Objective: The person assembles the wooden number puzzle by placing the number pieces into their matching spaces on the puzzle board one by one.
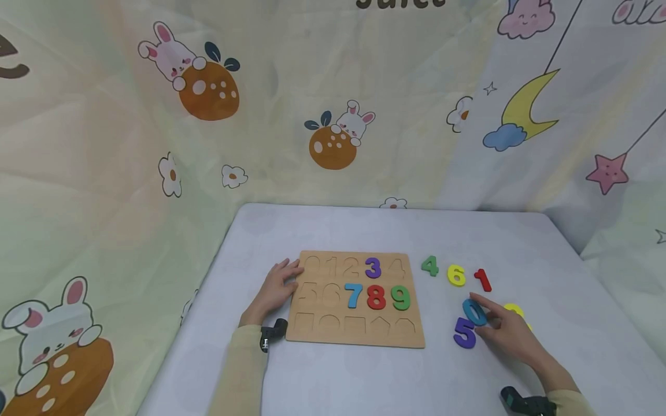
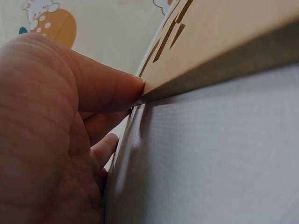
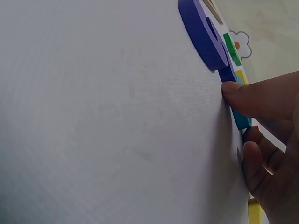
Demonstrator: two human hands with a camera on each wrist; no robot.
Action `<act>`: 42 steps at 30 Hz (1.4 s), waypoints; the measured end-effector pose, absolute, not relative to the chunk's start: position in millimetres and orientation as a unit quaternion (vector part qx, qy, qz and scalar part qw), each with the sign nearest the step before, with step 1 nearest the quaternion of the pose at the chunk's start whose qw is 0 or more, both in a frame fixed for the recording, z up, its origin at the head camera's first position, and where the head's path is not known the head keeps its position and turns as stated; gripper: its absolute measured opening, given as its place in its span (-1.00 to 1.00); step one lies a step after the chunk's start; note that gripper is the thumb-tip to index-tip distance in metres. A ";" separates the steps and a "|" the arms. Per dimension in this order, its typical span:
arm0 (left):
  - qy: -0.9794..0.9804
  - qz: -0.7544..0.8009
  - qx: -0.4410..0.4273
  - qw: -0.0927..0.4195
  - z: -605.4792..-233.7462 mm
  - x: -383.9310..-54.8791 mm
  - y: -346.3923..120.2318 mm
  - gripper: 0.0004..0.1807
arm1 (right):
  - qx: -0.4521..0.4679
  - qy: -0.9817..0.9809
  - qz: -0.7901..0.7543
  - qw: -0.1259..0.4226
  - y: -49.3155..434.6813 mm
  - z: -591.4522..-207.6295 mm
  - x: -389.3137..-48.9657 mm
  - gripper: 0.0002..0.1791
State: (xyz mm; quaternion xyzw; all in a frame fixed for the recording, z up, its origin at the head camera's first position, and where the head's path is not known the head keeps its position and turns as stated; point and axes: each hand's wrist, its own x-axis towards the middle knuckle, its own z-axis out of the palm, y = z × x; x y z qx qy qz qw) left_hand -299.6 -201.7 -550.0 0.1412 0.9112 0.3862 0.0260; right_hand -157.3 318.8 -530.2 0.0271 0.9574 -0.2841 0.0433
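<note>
A wooden number board [image 1: 325, 329] lies on the table. My left hand [image 1: 274, 292] rests at its left side, fingertips on the edge; in the left wrist view the thumb [image 2: 110, 86] touches the board's edge [image 2: 210, 70]. To the right of the board, my right hand [image 1: 512, 332] pinches a blue number 0 [image 1: 467, 311] between thumb and index finger. A purple number 5 [image 1: 465, 341] lies right beside the 0. In the right wrist view the thumb [image 3: 257, 98] covers part of the blue 0 [image 3: 242, 120].
Seated in the board are a purple 3 [image 1: 373, 268], blue 7 [image 1: 353, 294], red 8 [image 1: 376, 297] and green 9 [image 1: 400, 297]. Right of it lie a green 4 [image 1: 430, 266], yellow 6 [image 1: 456, 275] and red 1 [image 1: 483, 280]. A yellow piece [image 1: 514, 309] is partly hidden behind my right hand.
</note>
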 end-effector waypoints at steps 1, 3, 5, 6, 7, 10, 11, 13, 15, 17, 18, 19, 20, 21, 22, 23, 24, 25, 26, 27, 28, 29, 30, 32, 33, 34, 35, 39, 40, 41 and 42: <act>0.911 0.387 0.142 0.026 -549.9 -299.5 -202.1 -0.55 | 0.025 0.957 -0.286 0.043 318.9 -530.6 -157.5 -0.15; 0.910 0.388 0.143 0.026 -550.1 -299.6 -202.7 -0.55 | 0.023 0.956 -0.290 0.043 318.8 -530.8 -158.0 -0.16; 0.910 0.389 0.143 0.025 -550.4 -300.0 -203.1 -0.55 | 0.023 0.956 -0.291 0.040 318.7 -530.8 -158.7 -0.16; 0.910 0.389 0.142 0.025 -550.7 -300.4 -203.3 -0.55 | 0.025 0.956 -0.290 0.037 318.4 -530.9 -159.0 -0.16; 0.910 0.389 0.142 0.025 -550.7 -300.7 -203.4 -0.55 | 0.026 0.956 -0.289 0.034 318.1 -531.1 -159.4 -0.17; 0.910 0.390 0.138 0.026 -550.8 -301.7 -204.1 -0.55 | 0.034 0.957 -0.286 0.023 316.9 -531.3 -160.3 -0.18; 0.910 0.390 0.137 0.027 -550.8 -302.0 -204.3 -0.55 | 0.037 0.957 -0.286 0.020 316.2 -531.6 -160.6 -0.18; 0.911 0.388 0.137 0.027 -551.0 -302.4 -204.9 -0.55 | 0.042 0.957 -0.286 0.017 315.6 -531.7 -160.9 -0.18; 0.911 0.387 0.137 0.027 -551.3 -302.9 -205.4 -0.55 | 0.048 0.956 -0.288 0.016 314.6 -531.5 -161.1 -0.16; 0.912 0.386 0.138 0.023 -551.9 -303.1 -205.9 -0.55 | 0.051 0.956 -0.289 0.015 313.6 -531.3 -161.3 -0.16; 0.912 0.385 0.140 0.020 -552.3 -303.0 -206.2 -0.55 | 0.052 0.956 -0.290 0.015 313.2 -531.1 -161.4 -0.16; 0.912 0.384 0.142 0.017 -552.5 -302.9 -206.4 -0.55 | 0.052 0.955 -0.290 0.013 312.6 -530.9 -161.6 -0.17; 0.912 0.384 0.141 0.016 -552.7 -302.9 -206.5 -0.55 | 0.050 0.955 -0.291 0.011 312.3 -530.8 -161.8 -0.17; 0.913 0.384 0.139 0.015 -552.8 -302.7 -206.6 -0.55 | 0.049 0.956 -0.291 0.007 312.2 -531.0 -162.0 -0.18; 0.913 0.384 0.137 0.015 -552.9 -302.5 -206.7 -0.55 | 0.047 0.956 -0.290 0.003 312.2 -531.2 -162.2 -0.18; 0.913 0.384 0.136 0.016 -552.9 -302.3 -206.6 -0.55 | 0.046 0.956 -0.289 -0.004 312.4 -532.0 -162.3 -0.19; 0.913 0.385 0.133 0.019 -552.7 -302.2 -206.2 -0.55 | 0.047 0.956 -0.288 -0.012 312.4 -533.0 -162.2 -0.20; 0.913 0.386 0.131 0.022 -552.5 -302.1 -205.9 -0.55 | 0.050 0.957 -0.286 -0.021 312.4 -534.5 -162.1 -0.21; 0.912 0.388 0.129 0.024 -552.3 -302.3 -205.3 -0.55 | 0.053 0.956 -0.286 -0.029 312.3 -536.1 -162.0 -0.21; 0.911 0.390 0.128 0.026 -552.0 -302.1 -204.8 -0.55 | 0.059 0.956 -0.285 -0.036 312.2 -537.7 -161.8 -0.21; 0.910 0.393 0.127 0.027 -551.9 -301.9 -204.4 -0.55 | 0.065 0.955 -0.286 -0.040 311.6 -539.5 -161.3 -0.20; 0.910 0.393 0.127 0.028 -551.9 -301.7 -204.0 -0.55 | 0.073 0.954 -0.287 -0.045 310.7 -541.2 -160.8 -0.20; 0.910 0.394 0.126 0.030 -552.1 -301.5 -203.7 -0.55 | 0.079 0.953 -0.289 -0.049 309.7 -542.7 -160.3 -0.19; 0.909 0.397 0.125 0.031 -552.2 -300.4 -203.8 -0.55 | 0.089 0.950 -0.294 -0.052 307.0 -544.6 -159.3 -0.17; 0.909 0.398 0.123 0.032 -552.1 -299.5 -204.0 -0.55 | 0.092 0.949 -0.297 -0.056 305.6 -545.2 -159.1 -0.17; 0.909 0.397 0.122 0.032 -552.6 -299.2 -203.9 -0.55 | 0.097 0.946 -0.303 -0.056 303.8 -544.8 -158.9 -0.16; 0.910 0.394 0.122 0.031 -553.4 -299.3 -203.7 -0.55 | 0.098 0.944 -0.309 -0.058 302.3 -544.0 -159.1 -0.16; 0.914 0.385 0.125 0.026 -555.5 -300.4 -201.7 -0.55 | 0.099 0.937 -0.327 -0.069 296.4 -539.2 -162.7 -0.14; 0.915 0.382 0.126 0.025 -556.2 -301.0 -201.1 -0.55 | 0.097 0.936 -0.330 -0.070 294.8 -537.4 -164.1 -0.13; 0.915 0.383 0.125 0.024 -556.3 -301.0 -200.7 -0.55 | 0.089 0.936 -0.331 -0.077 293.2 -536.1 -165.9 -0.15; 0.915 0.384 0.124 0.024 -555.9 -300.7 -200.6 -0.55 | 0.083 0.937 -0.330 -0.082 291.3 -534.6 -167.7 -0.16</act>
